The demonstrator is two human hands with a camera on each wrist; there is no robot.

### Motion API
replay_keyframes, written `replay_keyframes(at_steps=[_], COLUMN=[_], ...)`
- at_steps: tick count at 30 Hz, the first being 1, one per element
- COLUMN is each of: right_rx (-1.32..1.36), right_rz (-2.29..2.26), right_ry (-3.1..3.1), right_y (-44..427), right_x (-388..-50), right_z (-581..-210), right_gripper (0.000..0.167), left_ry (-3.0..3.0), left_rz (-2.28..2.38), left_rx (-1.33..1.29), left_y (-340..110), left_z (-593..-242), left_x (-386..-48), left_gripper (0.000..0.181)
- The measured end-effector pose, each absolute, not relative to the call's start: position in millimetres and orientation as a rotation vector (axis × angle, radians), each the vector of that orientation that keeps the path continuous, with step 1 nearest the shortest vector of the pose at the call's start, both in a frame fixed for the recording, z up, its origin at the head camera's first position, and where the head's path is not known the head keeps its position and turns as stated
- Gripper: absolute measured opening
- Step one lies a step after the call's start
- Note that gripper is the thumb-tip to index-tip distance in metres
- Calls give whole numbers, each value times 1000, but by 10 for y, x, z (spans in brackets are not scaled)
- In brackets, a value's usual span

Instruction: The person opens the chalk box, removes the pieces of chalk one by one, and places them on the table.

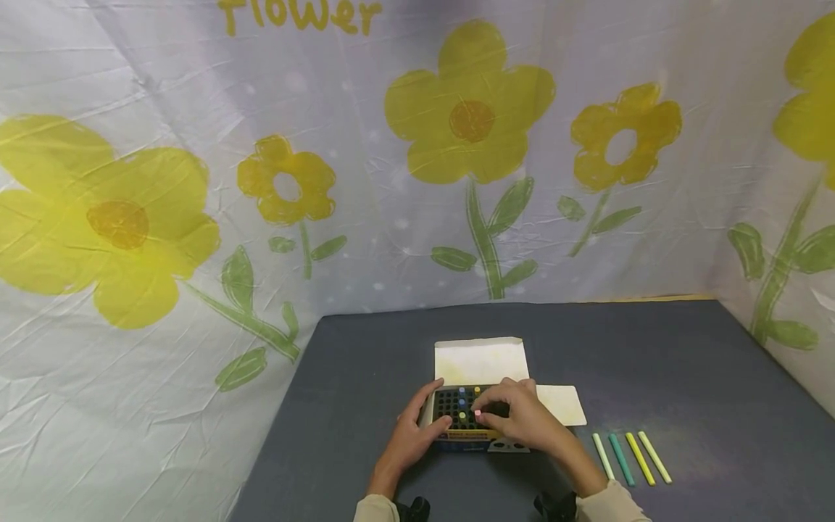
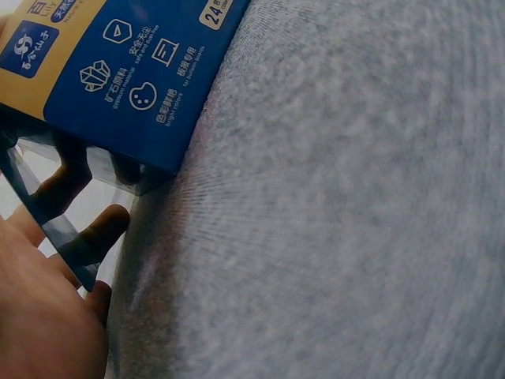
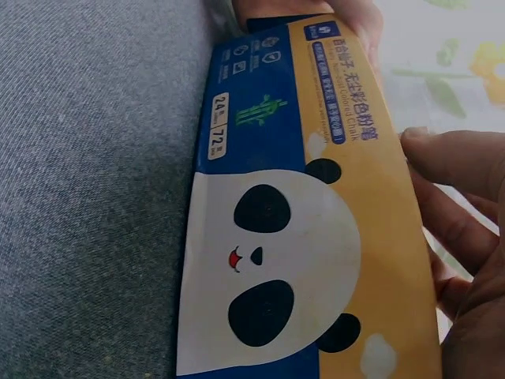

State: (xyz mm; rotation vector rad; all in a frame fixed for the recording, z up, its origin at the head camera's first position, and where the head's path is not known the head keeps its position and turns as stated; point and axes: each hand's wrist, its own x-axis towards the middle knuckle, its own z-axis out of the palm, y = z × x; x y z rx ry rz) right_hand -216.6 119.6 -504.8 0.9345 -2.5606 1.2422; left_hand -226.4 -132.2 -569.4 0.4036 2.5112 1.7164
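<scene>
An open chalk box (image 1: 459,439) with a panda printed on its front stands on the table, its dark grid of holes facing up. My left hand (image 1: 409,433) grips the box at its left end, thumb over the front edge. Above the grid my right hand (image 1: 525,417) pinches a pink chalk stick (image 1: 478,413) between thumb and forefinger; its lower end is hidden. A yellow-green chalk (image 1: 462,416), blue chalks (image 1: 462,402) and an orange-yellow chalk (image 1: 477,391) stand in the holes. In the right wrist view, the fingers (image 3: 461,170) are behind the box's top edge.
Several loose chalk sticks (image 1: 630,459), pale, teal and yellow, lie side by side on the dark table (image 1: 659,377) to the right. The lid flap (image 1: 479,361) opens to the back, and a side flap (image 1: 564,406) extends right. A flower-printed cloth (image 1: 385,239) hangs behind the table.
</scene>
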Motion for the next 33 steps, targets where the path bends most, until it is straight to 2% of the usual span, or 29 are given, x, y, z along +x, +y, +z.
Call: replay_keyframes(at_steps=[16,22,26,33], right_rx=[994,880,900,913], right_rz=[1349,1365,1443,1503], right_ry=[-2346,-2313,-2251,-2185], right_y=[1159,1184,1232,1355], right_x=[-2181,-2188,-2217,-2247], right_z=[-4982,-4957,-4956,-4961], right_gripper=[10,17,23,23], left_ry=[2515,2524,2541,2554], left_rz=[1713,1711,1705,1687], left_rx=[418,417,418,411], left_y=[-1322,-1313,-1307,-1307], left_z=[-5700,-5715,-5704,-5693], left_x=[-2272,-2278,-2272,-2255], left_gripper=[63,63,64,64])
